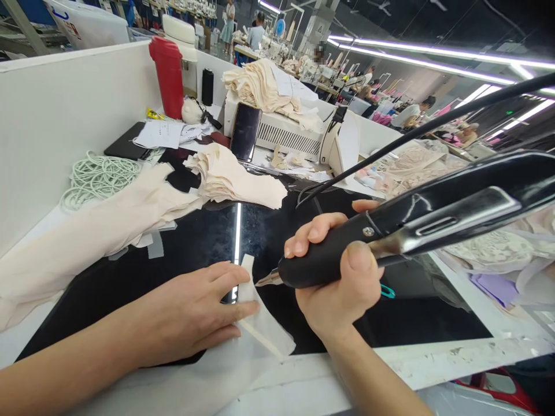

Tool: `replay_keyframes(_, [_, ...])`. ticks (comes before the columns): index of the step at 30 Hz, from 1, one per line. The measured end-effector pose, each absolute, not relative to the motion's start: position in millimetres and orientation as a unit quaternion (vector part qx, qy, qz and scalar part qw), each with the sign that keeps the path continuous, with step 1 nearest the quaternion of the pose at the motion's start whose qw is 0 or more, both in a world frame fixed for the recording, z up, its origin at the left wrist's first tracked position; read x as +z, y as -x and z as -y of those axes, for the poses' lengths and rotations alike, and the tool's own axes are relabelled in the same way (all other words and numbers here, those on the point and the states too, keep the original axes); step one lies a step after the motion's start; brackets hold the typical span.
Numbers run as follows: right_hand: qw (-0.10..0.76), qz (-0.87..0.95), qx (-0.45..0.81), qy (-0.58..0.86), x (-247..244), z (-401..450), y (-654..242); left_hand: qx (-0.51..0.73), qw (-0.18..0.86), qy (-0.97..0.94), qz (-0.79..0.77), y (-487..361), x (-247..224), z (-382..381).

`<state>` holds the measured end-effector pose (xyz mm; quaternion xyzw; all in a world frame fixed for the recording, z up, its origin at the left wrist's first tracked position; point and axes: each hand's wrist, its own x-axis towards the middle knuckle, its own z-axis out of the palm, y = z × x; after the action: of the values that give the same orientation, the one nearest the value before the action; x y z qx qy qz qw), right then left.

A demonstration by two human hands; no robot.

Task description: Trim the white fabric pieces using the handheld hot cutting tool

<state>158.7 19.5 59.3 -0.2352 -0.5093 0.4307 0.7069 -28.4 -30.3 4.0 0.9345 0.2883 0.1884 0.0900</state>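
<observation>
Pale, thin fabric [273, 329] lies over the front of a glossy black board [208, 237]. My left hand [195, 315] rests flat on it, fingers spread and pointing right, beside a narrow whitish strip [247, 271]. My right hand [338, 271] is wrapped round the black grip of a corded handheld tool [321, 260], thumb on its metal lever. The tool's pointed metal tip is just right of the strip, close to my left fingertips; whether it touches the fabric I cannot tell.
Cream fabric pieces [234, 176] are stacked at the board's back, with a longer pile [99, 225] at left. Behind stand a phone [245, 132], a red cup [168, 78] and pale green cord [102, 179]. A black cable [411, 136] crosses at right. People work in the background.
</observation>
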Motion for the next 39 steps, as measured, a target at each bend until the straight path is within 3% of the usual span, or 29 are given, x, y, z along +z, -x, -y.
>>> replay_keyframes(29, [0.706, 0.51, 0.427, 0.244, 57, -27, -156, 0.193, 0.094, -0.93, -0.298, 29, 4, 30])
replay_keyframes(39, [0.73, 0.497, 0.399, 0.246, 60, -27, -173, 0.233, 0.143, -0.898, -0.344, 34, -2, 28])
